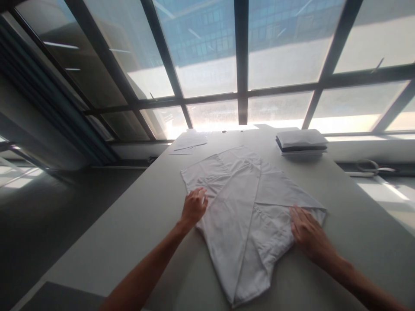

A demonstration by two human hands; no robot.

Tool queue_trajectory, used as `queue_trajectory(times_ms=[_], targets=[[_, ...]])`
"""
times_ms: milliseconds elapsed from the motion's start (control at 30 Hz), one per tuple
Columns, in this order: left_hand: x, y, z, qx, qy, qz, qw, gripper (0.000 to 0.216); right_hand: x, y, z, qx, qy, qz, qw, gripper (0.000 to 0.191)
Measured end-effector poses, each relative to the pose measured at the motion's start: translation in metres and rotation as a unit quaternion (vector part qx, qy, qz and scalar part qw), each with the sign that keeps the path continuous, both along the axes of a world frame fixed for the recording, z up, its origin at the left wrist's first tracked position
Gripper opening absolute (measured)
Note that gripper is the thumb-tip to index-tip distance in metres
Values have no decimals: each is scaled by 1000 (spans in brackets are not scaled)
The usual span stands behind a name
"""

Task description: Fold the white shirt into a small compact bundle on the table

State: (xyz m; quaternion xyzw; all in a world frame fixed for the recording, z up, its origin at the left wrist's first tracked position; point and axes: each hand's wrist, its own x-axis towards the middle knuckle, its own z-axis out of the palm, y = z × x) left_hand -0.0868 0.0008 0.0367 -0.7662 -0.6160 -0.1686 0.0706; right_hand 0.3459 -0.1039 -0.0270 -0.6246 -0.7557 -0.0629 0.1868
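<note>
Left hand (194, 205): flat, fingers spread, pinning the white garment's (246, 216) left fold.
Right hand (306, 231): open, pressing its right edge smooth.
Bench (356, 242): beneath garment.

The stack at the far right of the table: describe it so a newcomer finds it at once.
Start at the long grey table below the big window. Past the white garment under both hands, go to the far right corner. The folded stack there is thick and neat with a dark layer, unlike the flat loose papers at far left.
</note>
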Motion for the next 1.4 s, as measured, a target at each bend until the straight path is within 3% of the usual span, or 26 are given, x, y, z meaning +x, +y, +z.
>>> queue_trajectory(times_ms=[167,300,433,600,733,900,1167,1400], targets=[[-20,109,-4,-43,-5,11,999,40,-91,-33,19,-4,43,5,999,54],[-31,169,-12,-76,8,12,997,41,-145,-47,13,-34,44,38,998,61],[-53,203,-15,-106,19,2,994,43,-158,-49,-7,-58,29,40,997,66],[-85,209,-28,-140,36,21,989,52,-147,-46,-25,-37,1,65,997,73],[-104,192,-35,-156,47,46,986,57,-131,-38,-26,-6,-13,99,995,80],[-127,147,-36,-153,75,85,982,59,-89,-17,-15,21,-28,183,982,81],[-146,37,-57,-85,120,71,987,67,6,38,7,-44,-19,332,942,69],[-144,-67,-85,-41,117,83,989,79,74,82,12,-85,-39,340,936,64]])
